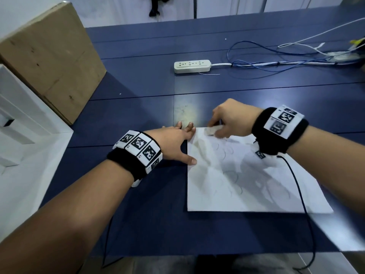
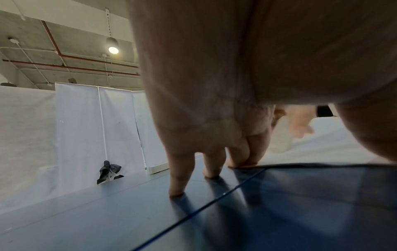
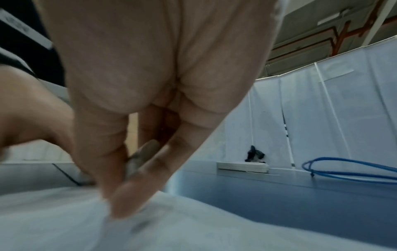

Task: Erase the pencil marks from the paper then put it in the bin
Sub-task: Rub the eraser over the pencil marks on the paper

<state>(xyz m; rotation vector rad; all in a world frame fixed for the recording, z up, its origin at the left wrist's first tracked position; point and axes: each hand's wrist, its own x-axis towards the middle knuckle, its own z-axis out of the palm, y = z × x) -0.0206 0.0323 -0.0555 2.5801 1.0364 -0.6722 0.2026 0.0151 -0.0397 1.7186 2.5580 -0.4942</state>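
A dark blue table [image 1: 138, 82], made of panels with thin seams, fills the middle of the room. White fabric screens [image 2: 86, 122] on thin white poles stand along its far edge. Above them is a bare concrete ceiling [image 2: 75, 34] crossed by red pipes [image 2: 64, 56], with one round pendant lamp [image 2: 113, 49] lit. A large cardboard box [image 1: 49, 56] stands at the table's left, beside a white shelf unit [image 1: 17, 119].

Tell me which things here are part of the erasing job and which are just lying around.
In use: paper, eraser, left hand pressing the paper's edge, right hand rubbing.
Lying about: power strip, blue cable, cardboard box.
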